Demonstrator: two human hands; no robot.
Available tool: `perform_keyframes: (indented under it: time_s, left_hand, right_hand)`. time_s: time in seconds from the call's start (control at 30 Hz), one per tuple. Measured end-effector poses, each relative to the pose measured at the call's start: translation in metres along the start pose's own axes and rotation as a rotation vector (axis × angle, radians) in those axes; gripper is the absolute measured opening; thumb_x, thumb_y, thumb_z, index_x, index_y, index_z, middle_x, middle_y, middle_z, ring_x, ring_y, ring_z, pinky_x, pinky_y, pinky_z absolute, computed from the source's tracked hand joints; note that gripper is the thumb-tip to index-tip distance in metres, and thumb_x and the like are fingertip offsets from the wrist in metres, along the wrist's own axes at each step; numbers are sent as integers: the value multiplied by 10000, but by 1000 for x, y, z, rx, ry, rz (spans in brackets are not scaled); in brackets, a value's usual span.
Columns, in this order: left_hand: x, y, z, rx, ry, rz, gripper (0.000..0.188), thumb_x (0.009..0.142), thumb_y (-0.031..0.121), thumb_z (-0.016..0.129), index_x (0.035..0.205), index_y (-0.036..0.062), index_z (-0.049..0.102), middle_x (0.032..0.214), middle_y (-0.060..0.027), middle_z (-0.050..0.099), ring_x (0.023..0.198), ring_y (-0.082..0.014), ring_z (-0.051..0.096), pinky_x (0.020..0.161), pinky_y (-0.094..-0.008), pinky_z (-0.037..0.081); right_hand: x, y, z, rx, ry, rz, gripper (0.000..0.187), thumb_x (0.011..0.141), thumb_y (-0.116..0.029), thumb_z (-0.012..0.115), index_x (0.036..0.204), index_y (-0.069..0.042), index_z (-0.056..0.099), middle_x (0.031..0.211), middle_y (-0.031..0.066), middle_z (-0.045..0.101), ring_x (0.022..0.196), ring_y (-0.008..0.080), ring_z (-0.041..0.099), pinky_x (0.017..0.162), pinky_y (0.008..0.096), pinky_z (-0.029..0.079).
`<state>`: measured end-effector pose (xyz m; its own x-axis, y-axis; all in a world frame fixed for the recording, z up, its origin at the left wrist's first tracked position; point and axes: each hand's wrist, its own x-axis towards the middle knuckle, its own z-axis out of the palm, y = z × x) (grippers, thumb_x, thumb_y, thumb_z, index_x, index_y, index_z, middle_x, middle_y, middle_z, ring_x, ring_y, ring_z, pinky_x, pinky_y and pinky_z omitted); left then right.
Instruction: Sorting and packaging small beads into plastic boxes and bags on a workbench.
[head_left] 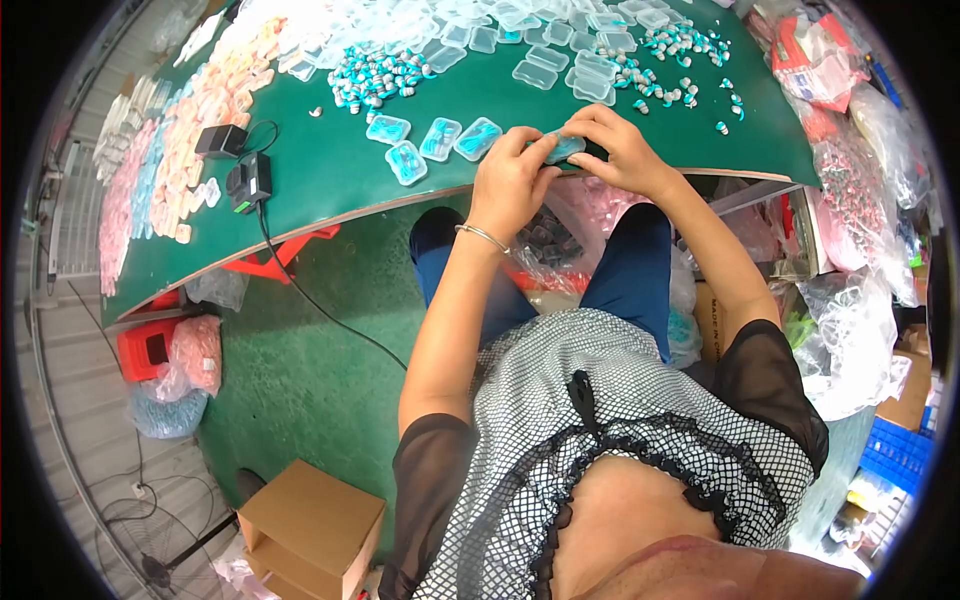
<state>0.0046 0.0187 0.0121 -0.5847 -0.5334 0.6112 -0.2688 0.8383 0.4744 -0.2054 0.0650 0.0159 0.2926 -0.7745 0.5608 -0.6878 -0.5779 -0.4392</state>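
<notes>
At the near edge of the green table (330, 185), a small clear plastic case (567, 148) with teal inside sits between my two hands. My left hand (512, 182) pinches its left side, thumb and fingers bent. My right hand (622, 152) closes on its right side, fingers over the top and thumb below. Just left of my left hand lie several closed clear cases (440, 139) with teal pieces inside. Beyond them is a heap of small teal-and-grey plugs (378, 78). More loose plugs (690, 95) are scattered beyond my right hand, beside clear cases (592, 78).
Black box-shaped devices (249, 183) with a cable (310, 310) lie on the left, near peach-coloured pieces (225, 110). Plastic bags (850, 160) crowd the right side. A cardboard box (312, 520) and a red container (146, 348) stand on the floor.
</notes>
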Motion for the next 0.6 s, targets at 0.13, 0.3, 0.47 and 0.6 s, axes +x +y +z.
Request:
perform_keyframes:
  time_s: [0.13, 0.3, 0.47, 0.6]
  left_hand:
    - [1, -4, 3, -99, 3, -50, 372, 721, 47, 746, 1083, 47, 658, 1011, -117, 602, 865, -311, 626, 723, -398, 521]
    - [3, -2, -1, -151, -32, -148, 332, 750, 66, 742, 1071, 46, 658, 1009, -126, 609, 831, -320, 641, 701, -402, 526]
    - [3, -8, 9, -71, 78, -93, 254, 787, 99, 730, 1015, 27, 646, 955, -137, 609, 798, -336, 636, 678, -410, 521]
    - [4, -9, 13, -24, 108, -58, 227, 801, 118, 722, 991, 23, 640, 904, -133, 602, 780, -341, 629, 661, -421, 515]
  right_hand:
    - [4, 4, -2, 5, -15, -25, 331, 758, -88, 717, 1070, -33, 621, 1008, 128, 585, 911, 300, 599, 781, 365, 512]
    - [5, 3, 1, -26, -38, -49, 329, 775, -94, 712, 1086, -34, 619, 1015, 135, 585, 922, 306, 596, 790, 373, 507]
    - [5, -1, 8, -41, 46, -61, 292, 809, -86, 688, 1089, -34, 623, 994, 138, 600, 895, 318, 599, 767, 376, 504]
    - [7, 3, 8, 38, 13, -2, 273, 816, -79, 681, 1081, -33, 632, 947, 128, 606, 847, 312, 602, 738, 372, 502]
